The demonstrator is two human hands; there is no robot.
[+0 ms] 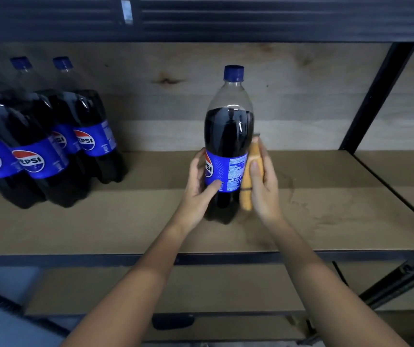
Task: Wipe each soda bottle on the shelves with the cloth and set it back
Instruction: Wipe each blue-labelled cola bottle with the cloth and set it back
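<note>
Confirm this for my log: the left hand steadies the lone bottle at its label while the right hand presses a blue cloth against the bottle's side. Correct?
Not quite: the cloth is orange-yellow, not blue, as the head view shows. The rest holds: the left hand steadies the lone bottle at its label, and the right hand presses the cloth against the bottle's side.

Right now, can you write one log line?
step: wiping | left hand: holds bottle | right hand: presses cloth on bottle | bottle: upright on shelf

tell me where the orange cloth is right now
In the head view, the orange cloth is pressed by the right hand against the right side of the held bottle.
</note>
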